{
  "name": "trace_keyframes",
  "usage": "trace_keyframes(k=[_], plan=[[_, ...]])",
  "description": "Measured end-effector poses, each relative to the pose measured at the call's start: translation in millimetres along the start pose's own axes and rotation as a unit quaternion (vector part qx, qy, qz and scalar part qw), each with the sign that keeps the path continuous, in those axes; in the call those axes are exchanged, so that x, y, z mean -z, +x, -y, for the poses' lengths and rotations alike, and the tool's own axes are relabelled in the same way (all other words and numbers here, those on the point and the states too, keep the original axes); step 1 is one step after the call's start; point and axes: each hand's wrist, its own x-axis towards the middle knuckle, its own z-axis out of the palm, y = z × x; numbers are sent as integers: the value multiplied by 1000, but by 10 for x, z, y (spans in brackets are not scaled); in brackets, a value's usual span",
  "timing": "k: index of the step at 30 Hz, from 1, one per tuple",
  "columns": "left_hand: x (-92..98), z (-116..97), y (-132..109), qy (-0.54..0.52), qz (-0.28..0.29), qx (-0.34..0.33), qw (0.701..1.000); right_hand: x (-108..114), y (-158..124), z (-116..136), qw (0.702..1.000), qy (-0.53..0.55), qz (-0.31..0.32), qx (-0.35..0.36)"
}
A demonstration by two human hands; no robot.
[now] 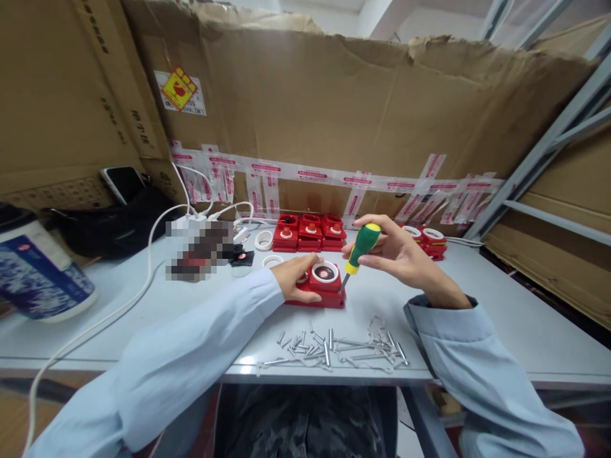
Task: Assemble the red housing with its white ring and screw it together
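Cardboard (305, 102) walls off the back, patched low down with pink-printed tape. Before it spreads the pale table (515, 305), a grey metal rack (534, 149) rising to the right. A blue-and-white jug (42, 270) stands at the far left, a black bag (114, 226) behind it. The left hand (298, 280) grasps the red box (331, 299), mid-table, covering its left part. The right hand (401, 254) grips a screwdriver (363, 248) between thumb and fingers, handle green and yellow, shaft tilted down to the box's right end; whether the tip sits in a screw is too small to tell. Three more boxes (310, 238) stand in a row at the back; others (436, 248) with white tops show beyond the right hand. White rings (263, 240) lie behind the left hand. Screws (310, 346) are strewn along the near edge.
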Motion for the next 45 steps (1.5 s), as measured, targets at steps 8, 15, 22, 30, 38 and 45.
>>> trace_keyframes(k=[8,15,22,30,38,45], plan=[[11,-23,-17,-10,-6,-5,1000,-427,126,-133,943,-197,-266,40],[1,-11,-7,-8,-8,-4,1000,-252,99,-107,987,-99,-124,30],[5,0,2,2,-2,0,1000,-109,48,-33,999,-12,-19,26],[-19,-3,-1,-18,-13,-4,1000,-346,61,-108,956,-176,-231,35],[53,138,-104,-64,18,-16,998,-278,62,-106,956,-217,-195,35],[130,372,-171,-122,44,-43,991,-187,93,-198,965,-195,-173,36]])
